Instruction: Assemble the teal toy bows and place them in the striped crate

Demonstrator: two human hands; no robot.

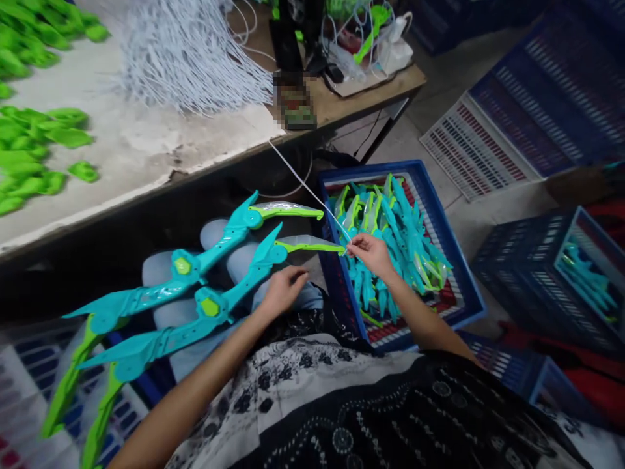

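Note:
Two toy bows, teal with lime-green limbs, lie side by side across my lap: a farther toy bow (227, 244) and a nearer toy bow (244, 279). My right hand (372, 254) pinches the end of a white cord (312, 192) at the green tip of the nearer bow. Whether the cord is hooked on that tip is too small to tell. From the fingers, the cord runs up to the table edge. My left hand (286, 286) rests just below the nearer bow, fingers loosely bent and apart, holding nothing visible.
A blue crate (424, 179) full of similar toy bows stands at my right. On the table (146, 140) lie a bundle of white cords (190, 58), green pieces (39, 140) and a phone-like object (295, 101). More crates (517, 273) stand farther right.

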